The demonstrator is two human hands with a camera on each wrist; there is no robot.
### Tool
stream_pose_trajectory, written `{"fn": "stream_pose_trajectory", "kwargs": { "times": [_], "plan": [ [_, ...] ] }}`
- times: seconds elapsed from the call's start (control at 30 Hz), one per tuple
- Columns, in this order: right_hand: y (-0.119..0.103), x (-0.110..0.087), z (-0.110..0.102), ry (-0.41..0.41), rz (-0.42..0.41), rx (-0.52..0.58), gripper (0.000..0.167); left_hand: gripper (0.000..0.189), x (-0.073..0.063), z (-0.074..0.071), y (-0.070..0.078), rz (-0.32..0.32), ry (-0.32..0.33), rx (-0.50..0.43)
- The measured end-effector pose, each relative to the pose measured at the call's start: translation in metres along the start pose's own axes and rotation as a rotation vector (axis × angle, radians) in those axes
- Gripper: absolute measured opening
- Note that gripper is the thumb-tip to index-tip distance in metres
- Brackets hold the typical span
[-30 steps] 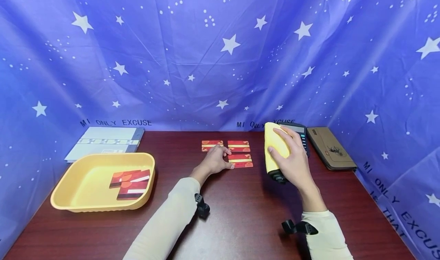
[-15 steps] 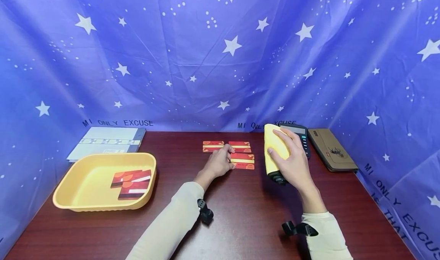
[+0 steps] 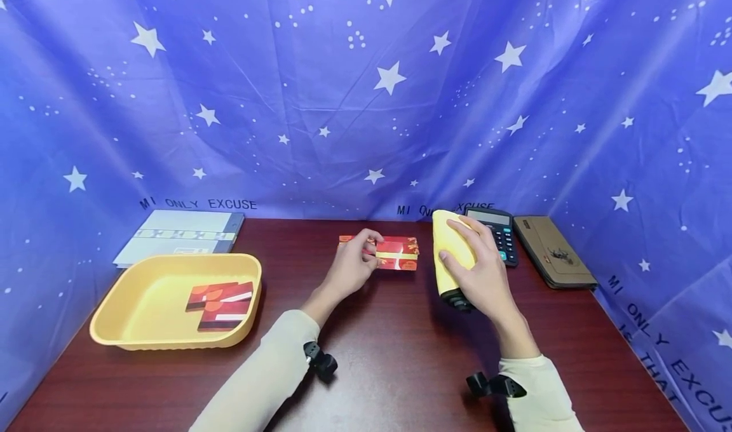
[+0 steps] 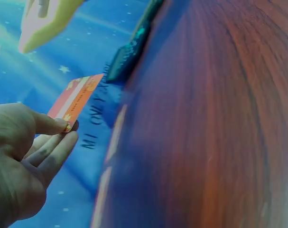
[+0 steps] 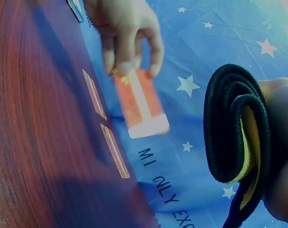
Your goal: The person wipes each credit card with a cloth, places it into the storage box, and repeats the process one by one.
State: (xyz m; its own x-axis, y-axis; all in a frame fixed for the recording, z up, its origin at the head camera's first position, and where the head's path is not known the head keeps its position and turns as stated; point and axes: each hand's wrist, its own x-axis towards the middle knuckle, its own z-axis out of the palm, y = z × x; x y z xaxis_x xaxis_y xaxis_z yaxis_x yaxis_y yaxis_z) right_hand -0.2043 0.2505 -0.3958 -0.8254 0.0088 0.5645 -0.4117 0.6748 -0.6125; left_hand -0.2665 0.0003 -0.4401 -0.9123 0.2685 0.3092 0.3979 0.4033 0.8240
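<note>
A red and orange card with a pale yellow stripe (image 4: 79, 97) is pinched between the thumb and fingers of my left hand (image 3: 347, 268). In the right wrist view, this card (image 5: 140, 102) hangs above the table. Two matching cards lie flat near the back edge, a nearer one (image 5: 94, 94) and another (image 5: 115, 152); in the head view the left hand and held card partly cover them. My right hand (image 3: 485, 276) grips a folded yellow cloth (image 3: 448, 248) with a black edge, its rolled layers visible in the right wrist view.
A yellow plastic basin (image 3: 149, 308) stands at left with several red cards (image 3: 225, 308) inside. Behind it lies a pale grey-blue book (image 3: 183, 225). At the back right are a black calculator (image 3: 500, 235) and a brown zipped case (image 3: 553, 251). A starry blue curtain (image 3: 320, 89) encloses the table.
My left hand, touching the front card before, has picked it up off the table and drawn slightly left. My right hand with the cloth has shifted a little left.
</note>
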Motion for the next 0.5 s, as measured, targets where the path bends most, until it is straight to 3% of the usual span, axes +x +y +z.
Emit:
{"fn": "stream_pose_trajectory", "kwargs": {
  "times": [0.27, 0.5],
  "plan": [
    [-0.01, -0.003, 0.007, -0.028, -0.024, 0.01, 0.06, 0.043, -0.014, -0.033, 0.015, 0.07, 0.105, -0.077],
    [-0.021, -0.007, 0.013, -0.061, -0.039, 0.001, 0.059, 0.044, -0.029, -0.054, 0.023, 0.055, 0.166, -0.166]
  ]
}}
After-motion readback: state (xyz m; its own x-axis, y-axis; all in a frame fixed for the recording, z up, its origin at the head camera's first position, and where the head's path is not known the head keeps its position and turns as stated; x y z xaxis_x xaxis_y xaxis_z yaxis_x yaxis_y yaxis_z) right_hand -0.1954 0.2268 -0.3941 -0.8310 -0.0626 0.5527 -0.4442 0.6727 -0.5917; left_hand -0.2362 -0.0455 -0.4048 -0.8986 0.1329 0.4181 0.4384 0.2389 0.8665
